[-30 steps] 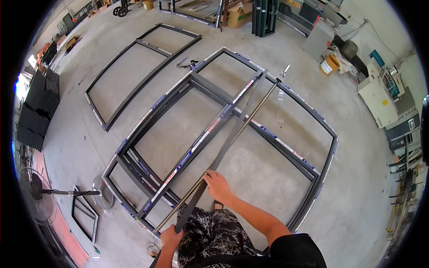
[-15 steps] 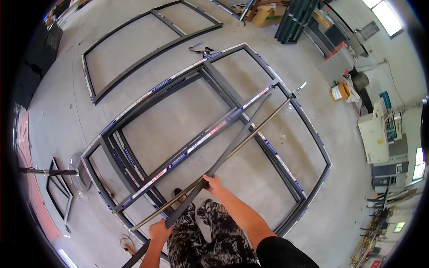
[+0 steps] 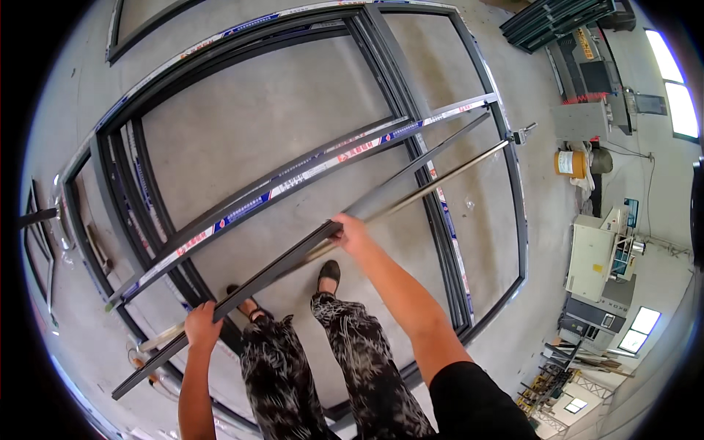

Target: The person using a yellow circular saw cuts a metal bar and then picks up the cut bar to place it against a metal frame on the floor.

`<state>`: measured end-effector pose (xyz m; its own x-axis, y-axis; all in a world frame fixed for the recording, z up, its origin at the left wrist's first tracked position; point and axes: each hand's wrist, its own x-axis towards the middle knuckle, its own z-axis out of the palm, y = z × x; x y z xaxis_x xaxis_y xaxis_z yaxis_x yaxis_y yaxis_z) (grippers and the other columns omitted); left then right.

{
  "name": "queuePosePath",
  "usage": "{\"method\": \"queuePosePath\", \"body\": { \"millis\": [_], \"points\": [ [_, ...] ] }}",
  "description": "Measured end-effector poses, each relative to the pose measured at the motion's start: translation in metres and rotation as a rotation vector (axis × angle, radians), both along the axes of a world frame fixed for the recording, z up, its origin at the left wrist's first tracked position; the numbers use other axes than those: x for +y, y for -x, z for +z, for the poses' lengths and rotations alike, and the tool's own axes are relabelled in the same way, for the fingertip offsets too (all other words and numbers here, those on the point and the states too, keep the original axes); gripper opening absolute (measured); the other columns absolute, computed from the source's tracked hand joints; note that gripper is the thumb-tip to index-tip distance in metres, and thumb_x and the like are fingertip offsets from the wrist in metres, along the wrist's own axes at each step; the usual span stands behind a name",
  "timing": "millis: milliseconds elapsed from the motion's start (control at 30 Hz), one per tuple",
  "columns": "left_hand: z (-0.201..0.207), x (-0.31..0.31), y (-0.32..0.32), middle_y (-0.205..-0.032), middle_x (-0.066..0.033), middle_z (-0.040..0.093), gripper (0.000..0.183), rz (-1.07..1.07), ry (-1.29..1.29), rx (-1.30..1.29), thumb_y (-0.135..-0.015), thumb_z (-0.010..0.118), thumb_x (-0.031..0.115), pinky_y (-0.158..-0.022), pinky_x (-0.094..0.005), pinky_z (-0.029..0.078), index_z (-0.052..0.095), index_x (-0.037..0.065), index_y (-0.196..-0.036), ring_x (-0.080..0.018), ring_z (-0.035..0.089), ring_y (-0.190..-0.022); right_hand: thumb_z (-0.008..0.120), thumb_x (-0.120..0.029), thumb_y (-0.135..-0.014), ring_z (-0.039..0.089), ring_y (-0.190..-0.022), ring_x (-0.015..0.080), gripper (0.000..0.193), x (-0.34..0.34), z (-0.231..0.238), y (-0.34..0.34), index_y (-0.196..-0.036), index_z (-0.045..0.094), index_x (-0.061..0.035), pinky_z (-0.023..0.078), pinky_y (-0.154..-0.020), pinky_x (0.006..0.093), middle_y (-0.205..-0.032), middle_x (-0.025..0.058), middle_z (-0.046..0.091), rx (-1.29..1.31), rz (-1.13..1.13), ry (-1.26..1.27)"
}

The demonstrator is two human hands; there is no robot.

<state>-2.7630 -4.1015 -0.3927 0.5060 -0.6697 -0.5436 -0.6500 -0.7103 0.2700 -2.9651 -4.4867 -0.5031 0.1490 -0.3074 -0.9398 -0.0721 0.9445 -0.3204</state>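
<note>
I stand inside a large dark grey window frame (image 3: 519, 220) and hold a long dark grey metal profile (image 3: 275, 268) slantwise with both hands. My left hand (image 3: 202, 327) is closed around the profile near its lower left end. Further up, my right hand (image 3: 351, 236) is closed on it around mid-length. Its far end reaches toward the frame's right side. Below the profile runs a brass-coloured bar clamp (image 3: 444, 181), partly covered by it, with a silver clamp head (image 3: 522, 134) at the right. Just beyond lies a crossbar (image 3: 301, 180) with white, blue and red film.
Stacked inner frame bars (image 3: 438, 220) cross the big frame. Another frame (image 3: 158, 29) lies at the far left. An orange-yellow bucket (image 3: 570, 163) and a beige machine (image 3: 592, 253) stand at the right. Dark green profiles (image 3: 554, 23) are bundled at the back.
The view has shifted and the feet are further apart. The profile's near end has come into view at the lower left, with both hands still gripping it.
</note>
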Motion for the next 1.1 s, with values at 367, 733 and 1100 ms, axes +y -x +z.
{"method": "queuePosePath", "body": {
  "millis": [367, 733, 1100],
  "points": [
    [-0.143, 0.029, -0.059, -0.088, -0.0147, 0.06, 0.037, 0.04, 0.158, -0.135, -0.06, 0.071, 0.003, -0.072, -0.0478, 0.047, 0.059, 0.005, -0.094, -0.0379, 0.058, -0.085, 0.055, -0.009, -0.089, 0.06, -0.101, 0.0259, 0.018, -0.016, -0.08, -0.054, -0.104, 0.053, 0.001, 0.049, -0.094, 0.0438, -0.107, 0.0151, 0.063, -0.109, 0.131, 0.136],
    [-0.201, 0.01, -0.086, -0.089, -0.0134, 0.06, 0.046, -0.04, 0.405, -0.458, -0.056, 0.075, 0.003, -0.075, -0.0454, 0.045, 0.059, 0.005, -0.099, -0.036, 0.058, -0.088, 0.056, -0.008, -0.084, 0.061, -0.098, 0.0243, 0.022, -0.039, -0.109, -0.065, -0.105, 0.053, -0.0013, 0.049, -0.092, 0.0432, -0.103, 0.0112, 0.061, -0.343, 0.069, 0.258],
    [-0.206, 0.002, -0.059, -0.083, -0.013, 0.061, 0.037, -0.137, 0.475, -0.45, -0.059, 0.077, 0.007, -0.069, -0.0448, 0.047, 0.057, 0.005, -0.091, -0.0356, 0.06, -0.08, 0.056, -0.008, -0.086, 0.061, -0.099, 0.0258, 0.021, -0.042, -0.106, -0.045, -0.106, 0.052, -0.0023, 0.049, -0.094, 0.0464, -0.103, 0.0122, 0.062, -0.346, 0.049, 0.308]
  ]
}}
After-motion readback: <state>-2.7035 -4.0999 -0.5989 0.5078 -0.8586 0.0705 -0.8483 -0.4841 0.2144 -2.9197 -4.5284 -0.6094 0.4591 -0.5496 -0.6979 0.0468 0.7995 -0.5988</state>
